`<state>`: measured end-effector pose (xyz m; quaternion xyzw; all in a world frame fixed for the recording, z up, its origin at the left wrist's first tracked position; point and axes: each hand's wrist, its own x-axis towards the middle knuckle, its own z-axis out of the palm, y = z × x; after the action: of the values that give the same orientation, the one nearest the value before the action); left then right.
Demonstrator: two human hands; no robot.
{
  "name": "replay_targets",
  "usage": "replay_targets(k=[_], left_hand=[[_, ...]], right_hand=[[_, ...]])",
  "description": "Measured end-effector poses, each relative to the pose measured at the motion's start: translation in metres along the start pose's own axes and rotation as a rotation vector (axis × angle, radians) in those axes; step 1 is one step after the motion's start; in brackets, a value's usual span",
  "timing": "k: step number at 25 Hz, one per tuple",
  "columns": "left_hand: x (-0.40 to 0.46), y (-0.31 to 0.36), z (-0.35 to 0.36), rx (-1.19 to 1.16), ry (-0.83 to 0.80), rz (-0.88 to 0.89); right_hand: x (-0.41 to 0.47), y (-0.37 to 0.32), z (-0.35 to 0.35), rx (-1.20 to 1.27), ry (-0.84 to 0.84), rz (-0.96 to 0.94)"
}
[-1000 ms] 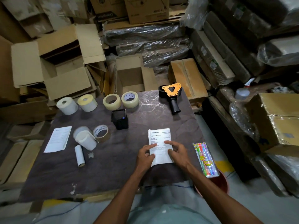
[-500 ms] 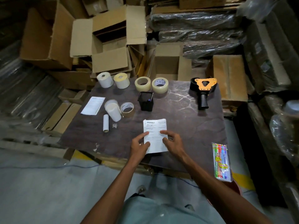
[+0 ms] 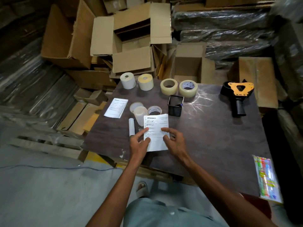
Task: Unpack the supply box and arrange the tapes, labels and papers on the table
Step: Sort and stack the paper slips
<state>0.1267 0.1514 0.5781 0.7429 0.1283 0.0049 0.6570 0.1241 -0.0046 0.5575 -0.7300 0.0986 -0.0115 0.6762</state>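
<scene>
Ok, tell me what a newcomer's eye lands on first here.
The white paper at the table's near edge, with the left hand and right hand on it. Then the orange-and-black tape gun at the far right, and four rolls lined along the far edge.

Storeroom, dim overall. Grey concrete floor (image 3: 49,185) fills the lower left of the frame; a thin cable (image 3: 54,167) runs across it. A yellow floor marking (image 3: 95,158) shows just under the table edge. Dark, marbled table (image 3: 213,136) at centre, glare on its top near the middle. Open, empty cardboard boxes (image 3: 131,40) piled at upper centre. Plastic-wrapped bundles (image 3: 221,30) stacked at upper right. Flattened cartons (image 3: 78,115) and wrapped stock at left.
</scene>
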Motion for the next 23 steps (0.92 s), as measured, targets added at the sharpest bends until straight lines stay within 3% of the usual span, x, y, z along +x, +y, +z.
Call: replay_targets(k=[5,10,17,23], left_hand=[[0.062,0.031,-0.047,-0.071,-0.042,0.073],[0.129,0.046,-0.107,0.012,-0.053,0.148],[0.234,0.024,-0.178,0.213,-0.097,0.058],[0.311,-0.006,-0.191,0.407,-0.144,0.001]], right_hand=[[0.028,-0.024,0.072,0.089,0.141,-0.109],[0.066,-0.048,0.146,0.114,0.157,-0.091],[0.128,-0.056,0.23,-0.077,0.049,0.054],[0.194,-0.044,0.274,-0.255,-0.056,0.193]])
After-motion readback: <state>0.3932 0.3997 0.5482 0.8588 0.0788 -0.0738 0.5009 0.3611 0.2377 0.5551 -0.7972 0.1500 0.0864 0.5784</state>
